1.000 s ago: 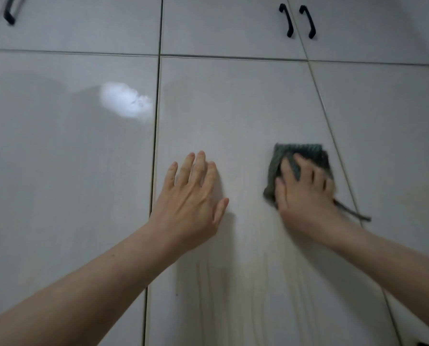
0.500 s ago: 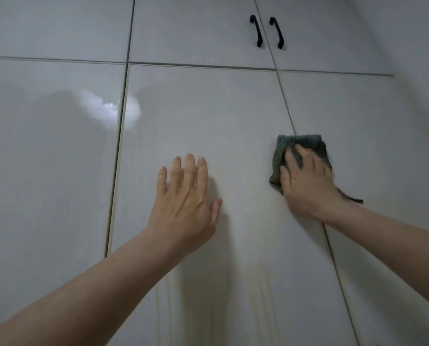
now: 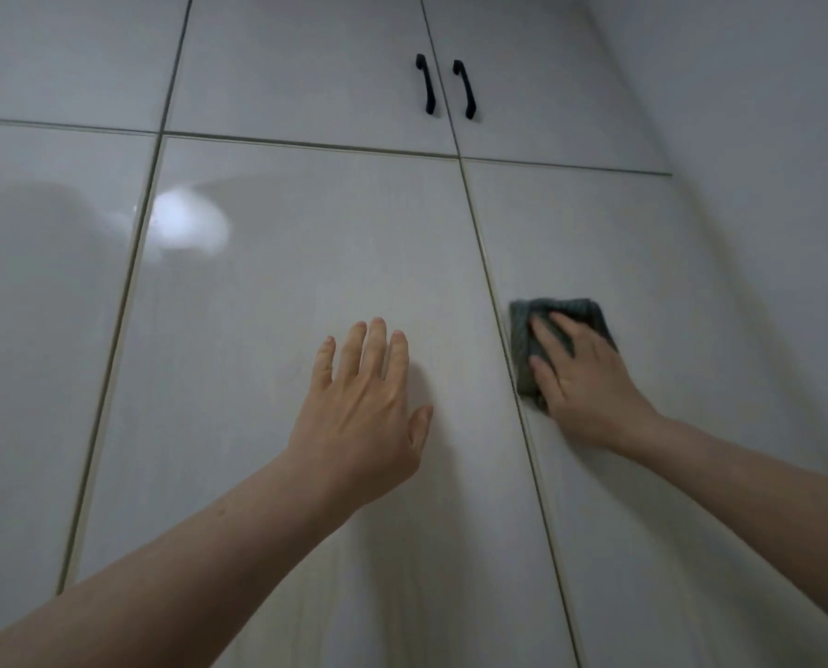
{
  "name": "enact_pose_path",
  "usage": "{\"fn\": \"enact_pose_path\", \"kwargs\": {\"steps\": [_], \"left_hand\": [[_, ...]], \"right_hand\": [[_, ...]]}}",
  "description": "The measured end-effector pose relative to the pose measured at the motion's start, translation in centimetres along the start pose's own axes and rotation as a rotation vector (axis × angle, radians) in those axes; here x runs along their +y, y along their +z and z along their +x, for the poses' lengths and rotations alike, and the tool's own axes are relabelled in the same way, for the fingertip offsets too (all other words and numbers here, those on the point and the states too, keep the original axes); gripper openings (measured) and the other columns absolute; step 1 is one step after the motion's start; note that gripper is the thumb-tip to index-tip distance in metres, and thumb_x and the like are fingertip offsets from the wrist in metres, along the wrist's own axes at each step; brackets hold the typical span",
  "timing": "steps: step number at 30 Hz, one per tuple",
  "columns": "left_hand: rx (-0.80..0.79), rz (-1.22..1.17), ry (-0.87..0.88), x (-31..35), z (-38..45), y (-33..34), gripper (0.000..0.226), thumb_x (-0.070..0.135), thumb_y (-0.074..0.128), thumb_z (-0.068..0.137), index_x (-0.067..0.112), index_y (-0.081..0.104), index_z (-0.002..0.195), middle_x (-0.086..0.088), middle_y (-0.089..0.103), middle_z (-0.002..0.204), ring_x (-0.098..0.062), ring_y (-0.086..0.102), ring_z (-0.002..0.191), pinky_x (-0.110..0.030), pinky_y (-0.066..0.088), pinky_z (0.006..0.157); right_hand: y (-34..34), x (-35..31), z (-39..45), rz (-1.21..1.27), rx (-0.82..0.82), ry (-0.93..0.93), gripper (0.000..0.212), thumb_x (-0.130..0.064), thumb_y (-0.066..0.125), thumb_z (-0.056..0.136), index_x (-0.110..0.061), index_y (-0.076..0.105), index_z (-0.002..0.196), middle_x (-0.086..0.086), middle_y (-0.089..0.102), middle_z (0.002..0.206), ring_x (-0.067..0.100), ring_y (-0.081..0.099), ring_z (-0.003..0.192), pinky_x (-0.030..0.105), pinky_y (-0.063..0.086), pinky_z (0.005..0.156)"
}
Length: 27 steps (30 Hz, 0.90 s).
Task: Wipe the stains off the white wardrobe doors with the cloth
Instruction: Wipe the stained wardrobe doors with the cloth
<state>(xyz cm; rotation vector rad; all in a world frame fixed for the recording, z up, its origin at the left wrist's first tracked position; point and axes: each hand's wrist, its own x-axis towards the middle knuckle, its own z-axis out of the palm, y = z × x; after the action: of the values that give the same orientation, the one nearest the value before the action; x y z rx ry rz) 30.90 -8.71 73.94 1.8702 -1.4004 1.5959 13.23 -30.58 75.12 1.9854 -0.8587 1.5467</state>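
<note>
Glossy white wardrobe doors fill the view. My left hand lies flat with straight fingers on the middle door. My right hand presses a folded grey-green cloth against the right door, just right of the seam between the two doors. The fingers lie fairly straight over the cloth, which shows above and to the left of the hand and is slightly blurred. Faint yellowish vertical streaks mark the middle door's lower part.
Two black handles sit on the upper cabinet doors above. A plain white side wall meets the wardrobe at the right. Another door lies to the left, and a bright light glare sits on the middle door.
My right hand has slid the cloth rightward across the seam from the middle door onto the right door. The camera has turned right and tilted up. My left hand stays flat on the middle door.
</note>
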Motion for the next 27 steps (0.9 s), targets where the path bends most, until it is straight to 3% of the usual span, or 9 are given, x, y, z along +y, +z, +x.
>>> {"fn": "enact_pose_path", "kwargs": {"steps": [2, 4, 8, 14, 17, 21, 24, 27], "left_hand": [[-0.003, -0.003, 0.003, 0.9, 0.1, 0.3, 0.076, 0.053, 0.021, 0.1, 0.01, -0.004, 0.157, -0.013, -0.009, 0.165, -0.029, -0.011, 0.153, -0.049, -0.002, 0.124], [0.008, -0.001, 0.01, 1.6, 0.4, 0.5, 0.078, 0.054, 0.012, 0.095, 0.01, -0.003, 0.157, -0.014, -0.009, 0.165, -0.03, -0.012, 0.152, -0.049, -0.003, 0.124], [0.038, 0.015, 0.03, 3.5, 1.7, 1.0, 0.078, 0.054, 0.012, 0.095, 0.009, -0.004, 0.157, -0.015, -0.013, 0.164, -0.031, -0.019, 0.151, -0.051, -0.006, 0.123], [0.05, -0.036, 0.084, 7.1, 4.2, 2.2, 0.073, 0.047, 0.022, 0.101, 0.008, -0.004, 0.157, -0.013, -0.011, 0.165, -0.029, -0.015, 0.152, -0.05, -0.005, 0.123], [0.097, -0.039, 0.074, 8.9, 5.6, 2.6, 0.076, 0.048, 0.013, 0.095, 0.007, -0.001, 0.157, -0.014, -0.01, 0.165, -0.03, -0.019, 0.151, -0.051, -0.008, 0.122], [0.038, -0.081, 0.039, 11.1, 6.3, 3.7, 0.076, 0.053, 0.022, 0.101, 0.009, -0.002, 0.157, -0.016, -0.011, 0.164, -0.031, -0.018, 0.151, -0.053, -0.008, 0.122], [0.03, -0.016, 0.031, 11.7, 6.4, 4.3, 0.079, 0.056, 0.023, 0.1, 0.006, -0.002, 0.155, -0.021, -0.012, 0.161, -0.036, -0.013, 0.15, -0.055, -0.004, 0.121], [0.027, 0.017, 0.016, 12.1, 6.6, 4.4, 0.079, 0.056, 0.024, 0.099, 0.005, -0.002, 0.154, -0.021, -0.012, 0.16, -0.038, -0.012, 0.149, -0.056, -0.003, 0.121]], "right_hand": [[0.1, 0.2, 0.5, 0.058, -0.012, 0.143, 0.065, -0.051, 0.009, 0.097, -0.025, 0.014, 0.156, 0.006, 0.011, 0.162, 0.026, 0.009, 0.149, 0.041, 0.005, 0.122], [0.7, -1.1, -1.0, 0.083, 0.033, 0.168, 0.069, -0.049, 0.007, 0.094, -0.02, 0.018, 0.156, 0.01, 0.014, 0.162, 0.031, 0.011, 0.148, 0.045, 0.008, 0.121], [2.5, -3.3, -6.7, 0.044, 0.13, 0.048, 0.06, -0.042, 0.019, 0.1, -0.015, 0.035, 0.15, 0.015, 0.035, 0.15, 0.037, 0.032, 0.136, 0.049, 0.028, 0.113], [1.9, 0.8, -4.4, -0.002, 0.037, -0.134, 0.063, -0.054, 0.012, 0.1, -0.024, 0.025, 0.154, 0.009, 0.03, 0.154, 0.033, 0.029, 0.14, 0.042, 0.02, 0.117], [0.3, 4.6, 1.2, 0.031, 0.038, 0.07, 0.063, -0.055, 0.011, 0.099, -0.029, 0.011, 0.157, 0.006, 0.014, 0.162, 0.027, 0.012, 0.148, 0.04, 0.006, 0.121], [0.1, 6.9, 2.2, 0.147, 0.074, 0.256, 0.056, -0.044, 0.02, 0.104, -0.026, 0.012, 0.157, 0.004, 0.008, 0.162, 0.024, 0.004, 0.149, 0.039, 0.0, 0.12], [1.9, 5.2, -2.6, 0.097, 0.139, 0.194, 0.061, -0.046, 0.014, 0.101, -0.018, 0.023, 0.155, 0.011, 0.019, 0.157, 0.032, 0.017, 0.144, 0.046, 0.012, 0.119], [3.2, 4.4, -6.7, 0.034, 0.203, 0.097, 0.059, -0.041, 0.022, 0.1, -0.011, 0.039, 0.147, 0.015, 0.033, 0.146, 0.034, 0.031, 0.131, 0.051, 0.032, 0.11]]}}
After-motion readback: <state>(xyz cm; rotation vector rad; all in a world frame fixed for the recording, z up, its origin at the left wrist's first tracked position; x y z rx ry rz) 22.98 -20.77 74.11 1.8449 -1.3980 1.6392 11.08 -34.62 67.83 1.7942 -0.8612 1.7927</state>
